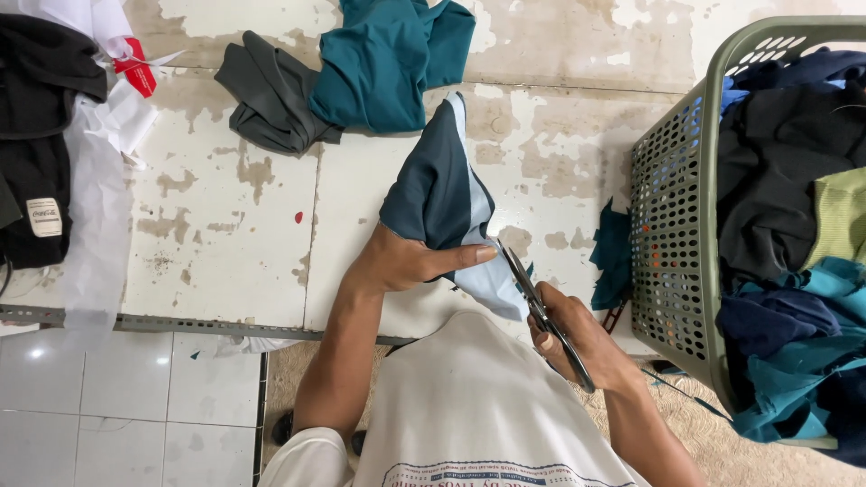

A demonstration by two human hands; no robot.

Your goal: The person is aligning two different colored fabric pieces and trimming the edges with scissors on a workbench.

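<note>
Over the worn white table (pixel 225 243) with its peeling paint, the left hand (pixel 410 261) was closed on a folded piece of dark teal fabric with a pale blue lining (pixel 442 194), thumb stretched along its lower edge, holding it up off the surface. Just beside it, the right hand (pixel 577 338) gripped a pair of dark metal scissors (pixel 541 311), whose blades met the pale lower corner of the cloth. Farther back on the table lay a heap of teal and grey garments (pixel 352 77). To the right stood an olive-green perforated plastic laundry basket (pixel 672 225) full of dark and teal clothes, and black garments (pixel 41 135) rested at the left edge.
</note>
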